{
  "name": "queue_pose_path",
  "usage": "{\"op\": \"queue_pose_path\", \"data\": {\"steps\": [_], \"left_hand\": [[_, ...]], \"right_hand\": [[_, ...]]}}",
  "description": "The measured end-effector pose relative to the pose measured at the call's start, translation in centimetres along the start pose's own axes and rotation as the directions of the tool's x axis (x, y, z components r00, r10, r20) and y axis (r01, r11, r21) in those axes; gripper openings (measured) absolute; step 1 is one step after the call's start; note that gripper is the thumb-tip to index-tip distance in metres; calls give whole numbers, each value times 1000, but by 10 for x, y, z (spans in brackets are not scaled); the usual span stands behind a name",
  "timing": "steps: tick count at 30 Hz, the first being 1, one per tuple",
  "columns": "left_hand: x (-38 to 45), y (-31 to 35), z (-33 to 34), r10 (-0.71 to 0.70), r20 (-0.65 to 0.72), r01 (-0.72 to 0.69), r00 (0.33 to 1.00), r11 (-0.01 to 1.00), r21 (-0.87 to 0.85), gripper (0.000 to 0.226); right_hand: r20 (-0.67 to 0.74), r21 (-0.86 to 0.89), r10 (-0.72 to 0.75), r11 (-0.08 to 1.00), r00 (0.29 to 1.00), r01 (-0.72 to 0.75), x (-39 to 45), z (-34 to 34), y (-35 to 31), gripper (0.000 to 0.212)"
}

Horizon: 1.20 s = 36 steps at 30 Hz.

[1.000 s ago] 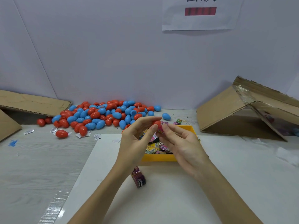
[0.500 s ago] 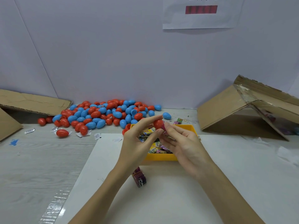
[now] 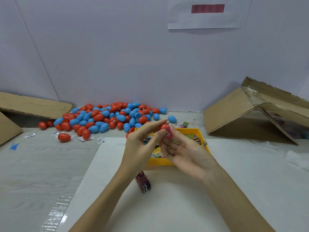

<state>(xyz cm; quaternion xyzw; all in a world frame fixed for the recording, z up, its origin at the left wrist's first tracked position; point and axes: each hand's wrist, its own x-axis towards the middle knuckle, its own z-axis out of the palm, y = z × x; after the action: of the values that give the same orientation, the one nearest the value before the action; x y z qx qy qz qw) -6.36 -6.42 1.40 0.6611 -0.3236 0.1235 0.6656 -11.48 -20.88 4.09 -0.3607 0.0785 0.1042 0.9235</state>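
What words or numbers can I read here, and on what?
None can be read.
Wall sheet: characters cut off at the top; red bar blurred.
Packets in the yellow tray: print too small.
Pink packet against the red egg: blurred.
Banded bundle: blurred.
White slips on the table: too small.

Bright, even, cool overhead light; shadows soft, darkest inside tilted brown cardboard box (image 3: pixel 234 114). Small highlights on pile of glossy red and blue plastic eggs (image 3: pixel 103 118), on red plastic egg shell (image 3: pixel 163 126) in left hand (image 3: pixel 142 146), on pink glossy packet (image 3: pixel 169 134) in right hand (image 3: pixel 185 156). Wide-angle bending at edges; white paper sign (image 3: pixel 209 19) blurred
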Motion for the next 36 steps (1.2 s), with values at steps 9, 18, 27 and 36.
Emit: {"op": "queue_pose_path", "data": {"steps": [9,18,27,36], "left_hand": [[0,-5,0,12,0,-12,1000,999,33,35],[3,-2,-8,151,111,-181,982,916,357,39],[-2,-3,0,236,123,-263,964,781,566,38],[-5,-6,3,265,69,-253,962,763,595,33]], "right_hand": [[-25,-1,-12,1000,1000,12,2,-4,1,31],[-13,-494,-293,833,956,248,8,-11,10,40],[-19,-757,-556,551,831,352,12,-13,24,16],[24,-686,-444,644,896,338,18,-22,20,14]]}}
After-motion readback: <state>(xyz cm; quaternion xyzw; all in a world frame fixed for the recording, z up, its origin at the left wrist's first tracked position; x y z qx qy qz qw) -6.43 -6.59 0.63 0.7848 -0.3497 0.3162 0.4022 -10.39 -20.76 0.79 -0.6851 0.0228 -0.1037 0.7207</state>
